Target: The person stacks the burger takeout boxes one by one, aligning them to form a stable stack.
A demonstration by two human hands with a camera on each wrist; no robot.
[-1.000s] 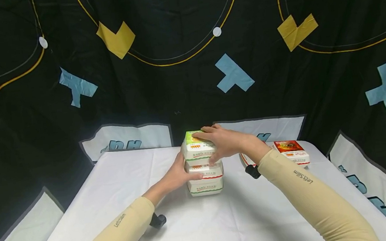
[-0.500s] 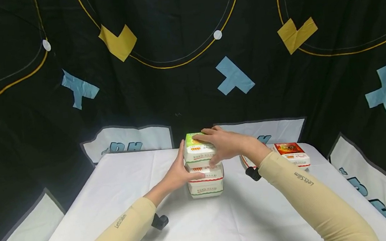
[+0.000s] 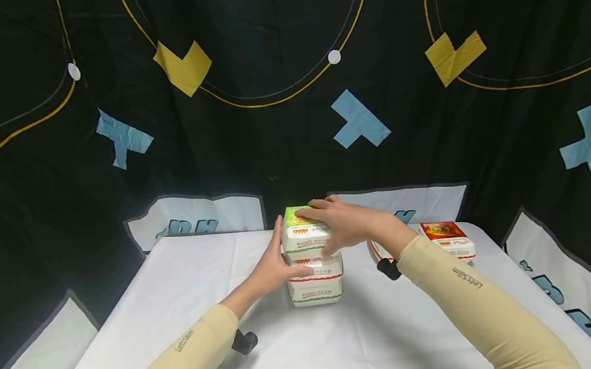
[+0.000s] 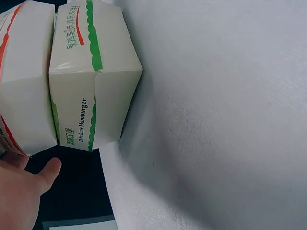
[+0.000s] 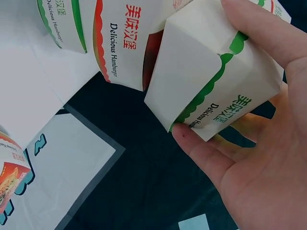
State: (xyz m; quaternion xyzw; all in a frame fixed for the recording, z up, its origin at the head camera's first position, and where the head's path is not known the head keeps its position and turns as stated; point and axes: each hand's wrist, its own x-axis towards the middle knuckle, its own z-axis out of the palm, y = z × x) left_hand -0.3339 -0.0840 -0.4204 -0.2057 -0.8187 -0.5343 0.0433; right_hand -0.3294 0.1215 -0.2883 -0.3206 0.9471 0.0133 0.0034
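Note:
Three paper hamburger boxes are stacked near the back of the white table. The bottom box and the top box have green trim; the middle box has red trim. My right hand grips the top box, fingers over its lid and thumb low on its front. In the right wrist view, the top box sits askew, showing some of the red lid beneath. My left hand touches the stack's left side with fairly straight fingers, its thumb along the middle box's front. Some left fingertips are hidden.
A red-lidded hamburger box stands at the table's back right. Another box beside it is partly hidden by my right forearm. The white tablecloth spreads in front of the stack, and a black curtain hangs behind.
My left fingers now extend higher along the top box's left side, with the thumb slightly further right. My right hand keeps its grip. The head view has tilted slightly, shifting everything down.

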